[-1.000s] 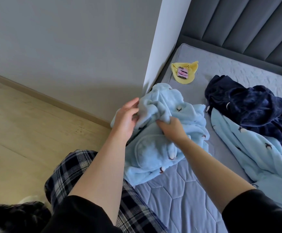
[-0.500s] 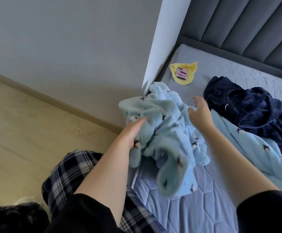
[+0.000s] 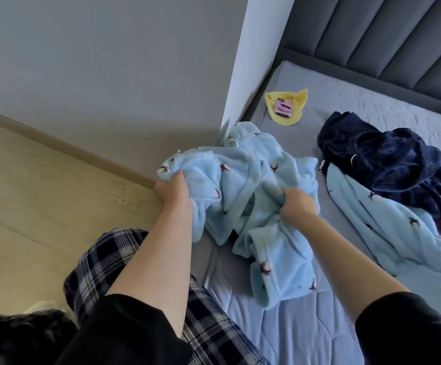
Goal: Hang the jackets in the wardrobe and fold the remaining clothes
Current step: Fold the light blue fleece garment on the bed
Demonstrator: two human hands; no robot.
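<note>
sleeves [image 3: 124,327]: black, pushed up past forearms; trousers [image 3: 103,262]: navy-and-white plaid | forearms bare

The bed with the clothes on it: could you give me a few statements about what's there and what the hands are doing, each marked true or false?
1. Both hands grip the light blue fleece garment. True: left hand and right hand each hold a bunch of it.
2. A phone lies on the yellow cloth. True.
3. The navy garment hangs in a wardrobe. False: it lies crumpled on the bed.
4. The held garment is neatly folded. False: it is bunched up.
5. The yellow cloth lies on the floor. False: it lies on the bed.
</note>
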